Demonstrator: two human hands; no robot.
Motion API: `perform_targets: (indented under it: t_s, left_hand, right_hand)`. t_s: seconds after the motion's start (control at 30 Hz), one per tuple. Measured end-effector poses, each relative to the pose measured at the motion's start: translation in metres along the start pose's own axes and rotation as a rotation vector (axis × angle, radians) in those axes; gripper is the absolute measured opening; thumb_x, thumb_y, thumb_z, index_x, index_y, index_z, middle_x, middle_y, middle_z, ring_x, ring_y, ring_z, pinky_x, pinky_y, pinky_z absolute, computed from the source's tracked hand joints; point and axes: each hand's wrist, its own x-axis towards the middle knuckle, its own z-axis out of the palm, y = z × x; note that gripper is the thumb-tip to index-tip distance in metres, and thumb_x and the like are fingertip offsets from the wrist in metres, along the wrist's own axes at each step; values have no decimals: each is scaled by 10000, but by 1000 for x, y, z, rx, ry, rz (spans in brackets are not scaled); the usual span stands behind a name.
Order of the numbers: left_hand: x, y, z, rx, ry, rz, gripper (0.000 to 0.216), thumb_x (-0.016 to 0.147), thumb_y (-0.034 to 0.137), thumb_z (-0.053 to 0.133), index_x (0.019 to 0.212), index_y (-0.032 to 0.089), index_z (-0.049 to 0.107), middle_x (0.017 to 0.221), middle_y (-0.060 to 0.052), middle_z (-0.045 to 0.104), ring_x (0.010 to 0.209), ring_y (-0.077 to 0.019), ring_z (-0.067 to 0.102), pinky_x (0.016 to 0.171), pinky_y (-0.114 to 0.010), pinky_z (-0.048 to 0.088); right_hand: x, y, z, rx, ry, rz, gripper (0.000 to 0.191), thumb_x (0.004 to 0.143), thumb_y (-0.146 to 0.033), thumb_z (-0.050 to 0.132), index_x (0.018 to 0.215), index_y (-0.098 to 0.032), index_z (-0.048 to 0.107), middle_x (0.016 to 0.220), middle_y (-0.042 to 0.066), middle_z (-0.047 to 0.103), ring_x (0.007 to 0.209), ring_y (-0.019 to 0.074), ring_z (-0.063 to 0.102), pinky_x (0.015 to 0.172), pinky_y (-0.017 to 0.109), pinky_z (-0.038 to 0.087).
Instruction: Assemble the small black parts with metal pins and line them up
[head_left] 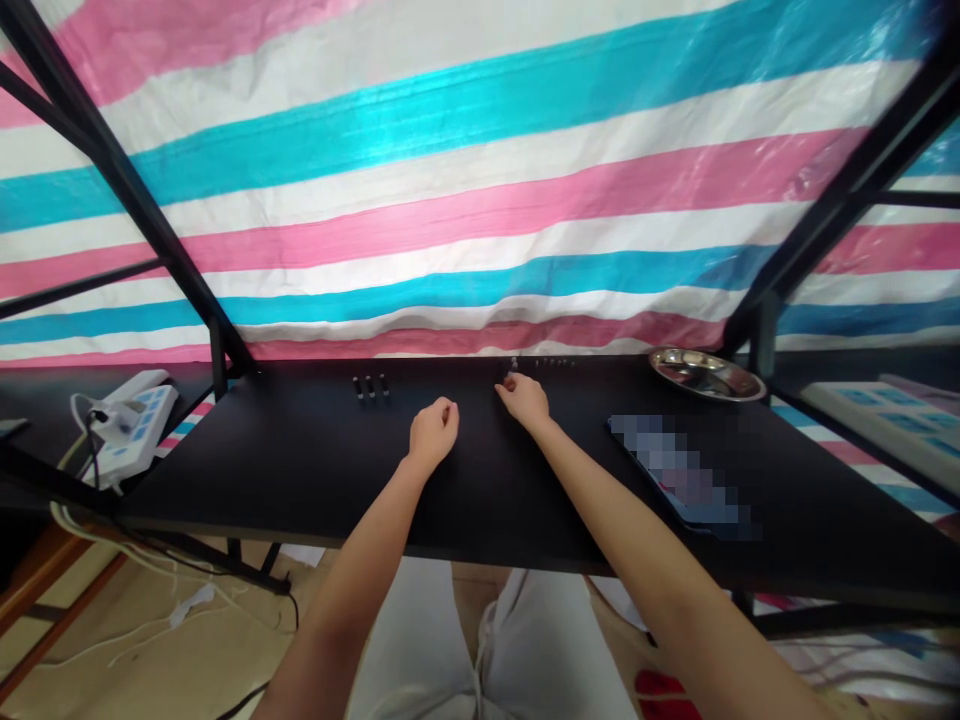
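My left hand (435,435) is curled closed above the middle of the black table (300,470); anything inside its fingers is hidden. Farther back and to the right, the fingertips of my right hand (524,399) are pinched together near the table's back edge. Just beyond those fingertips are tiny silvery pieces (514,362), too small to name. Whether the pinch holds one cannot be made out. To the left of my left hand, three short dark cylinders with pale ends (370,387) stand in a row.
Several tiny pieces (555,362) line the back edge. A shiny round metal dish (705,375) sits at the back right, with a blurred-out phone-like slab (667,475) nearer me. Black frame posts (161,240) rise at the sides. White power strips (135,440) lie left, beyond the post.
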Motion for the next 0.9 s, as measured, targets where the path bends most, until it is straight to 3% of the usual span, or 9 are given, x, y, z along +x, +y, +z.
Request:
perform_targets:
  t_s: [0.27,0.47,0.7,0.9]
  left_hand:
    - [0,1,0,3,-7,12,263,844,330,366,703,195,542,546,30,451,528,-102,420,564,-220,291]
    - [0,0,1,-14,0,21,258,837,332,375,685,193,531,537,32,443,515,-98,409,547,-218,278]
    - [1,-1,2,-30,-5,25,247,829,322,390,677,191,535,530,32,444,507,-95,406,546,-219,275]
    - [1,-2,3,-41,-2,14,246,823,317,405,672,191,552,521,33,446,496,-93,403,543,-220,283]
  right_hand:
    - [7,-2,-2,-106,-101,37,183,781,-304,526,880,-181,620,890,77,660,862,208,597,690,280,421]
    - [12,4,-12,-181,-182,53,174,764,-195,523,903,-158,622,939,112,654,898,224,602,712,280,425]
    - [8,9,-15,-185,-146,162,225,761,-300,548,922,-183,653,953,122,657,906,257,611,713,312,440]
    - [6,11,-12,-186,-114,154,235,756,-337,556,908,-196,667,936,107,665,902,255,613,729,323,446]
